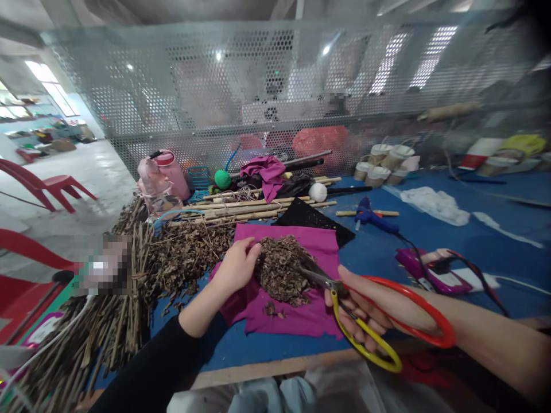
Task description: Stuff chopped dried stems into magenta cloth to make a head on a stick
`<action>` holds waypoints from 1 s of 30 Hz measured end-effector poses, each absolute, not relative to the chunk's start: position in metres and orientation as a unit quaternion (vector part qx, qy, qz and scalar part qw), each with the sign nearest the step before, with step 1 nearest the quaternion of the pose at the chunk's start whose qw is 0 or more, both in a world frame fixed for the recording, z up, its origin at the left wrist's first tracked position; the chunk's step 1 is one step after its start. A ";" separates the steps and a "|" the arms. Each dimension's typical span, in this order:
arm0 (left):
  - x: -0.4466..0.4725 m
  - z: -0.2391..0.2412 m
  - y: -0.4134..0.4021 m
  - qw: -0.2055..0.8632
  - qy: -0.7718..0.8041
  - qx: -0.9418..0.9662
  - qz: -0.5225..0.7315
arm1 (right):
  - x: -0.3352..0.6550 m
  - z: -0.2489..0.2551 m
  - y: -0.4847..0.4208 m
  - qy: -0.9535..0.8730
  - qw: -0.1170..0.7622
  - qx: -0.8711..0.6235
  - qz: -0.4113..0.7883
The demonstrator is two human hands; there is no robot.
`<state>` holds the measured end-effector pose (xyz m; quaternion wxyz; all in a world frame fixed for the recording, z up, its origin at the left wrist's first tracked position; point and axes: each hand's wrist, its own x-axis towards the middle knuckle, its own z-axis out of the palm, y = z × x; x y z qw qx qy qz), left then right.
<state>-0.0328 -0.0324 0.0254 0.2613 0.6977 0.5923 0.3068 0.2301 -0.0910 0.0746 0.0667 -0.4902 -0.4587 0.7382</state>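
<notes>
A heap of dry, crumbled brown leaves (282, 272) lies on a magenta cloth (322, 244). My left hand (236, 268) rests against the heap's left side, thumb a little apart from the forefinger; the other fingers are mostly hidden. Scissors (330, 283) with one red and one yellow handle are in my right hand (361, 307), which is closed around them, and their blades reach into the heap's right side. A few loose crumbs lie on the cloth below the heap. More dried plant matter (185, 252) is piled to the left of the cloth.
Bundled dry stalks (116, 321) line the left edge of the blue table (374, 258). Behind the cloth are bamboo sticks (258, 209), a black cloth (307, 221) and a blue glue gun (374, 221). A purple device with cords (434, 269) lies right. A perforated screen (241, 86) stands behind.
</notes>
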 end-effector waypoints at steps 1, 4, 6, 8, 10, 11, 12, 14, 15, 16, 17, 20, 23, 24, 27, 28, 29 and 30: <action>-0.032 0.025 -0.030 0.253 0.584 0.717 0.285 | 0.232 0.075 -0.094 -0.453 0.077 -0.483 0.745; -0.029 0.019 -0.022 0.250 0.542 0.762 0.251 | 0.233 0.075 -0.103 -0.427 0.104 -0.468 0.767; -0.028 0.013 -0.017 0.265 0.526 0.767 0.255 | 0.230 0.072 -0.108 -0.425 0.101 -0.460 0.773; -0.028 0.008 -0.014 0.284 0.531 0.749 0.276 | 0.225 0.069 -0.108 -0.429 0.085 -0.459 0.774; -0.030 0.005 -0.013 0.295 0.544 0.726 0.300 | 0.219 0.066 -0.104 -0.428 0.066 -0.468 0.770; -0.031 0.005 -0.014 0.298 0.551 0.715 0.311 | 0.215 0.065 -0.100 -0.428 0.056 -0.476 0.766; -0.031 0.005 -0.015 0.302 0.556 0.705 0.319 | 0.212 0.064 -0.095 -0.428 0.050 -0.485 0.762; -0.032 0.004 -0.018 0.312 0.561 0.690 0.335 | 0.204 0.064 -0.084 -0.431 0.042 -0.494 0.754; -0.031 0.004 -0.020 0.318 0.563 0.681 0.344 | 0.200 0.064 -0.078 -0.434 0.037 -0.495 0.752; -0.030 0.003 -0.021 0.325 0.563 0.672 0.355 | 0.196 0.064 -0.072 -0.437 0.030 -0.496 0.750; -0.029 0.002 -0.023 0.334 0.562 0.661 0.368 | 0.192 0.064 -0.067 -0.442 0.024 -0.496 0.747; -0.027 -0.001 -0.025 0.349 0.552 0.639 0.406 | 0.183 0.059 -0.054 -0.454 0.015 -0.499 0.738; -0.027 -0.002 -0.027 0.339 0.547 0.648 0.407 | 0.178 0.051 -0.048 -0.456 0.037 -0.520 0.721; -0.027 -0.002 -0.027 0.336 0.547 0.653 0.403 | 0.177 0.048 -0.048 -0.462 0.044 -0.530 0.709; -0.028 0.002 -0.029 0.331 0.549 0.660 0.392 | 0.178 0.040 -0.049 -0.489 0.048 -0.557 0.670; -0.028 0.003 -0.029 0.328 0.550 0.663 0.388 | 0.179 0.039 -0.050 -0.495 0.048 -0.559 0.663; -0.028 0.004 -0.029 0.325 0.550 0.665 0.386 | 0.180 0.039 -0.051 -0.500 0.049 -0.559 0.660; -0.028 0.004 -0.029 0.322 0.549 0.667 0.387 | 0.182 0.039 -0.053 -0.506 0.053 -0.554 0.659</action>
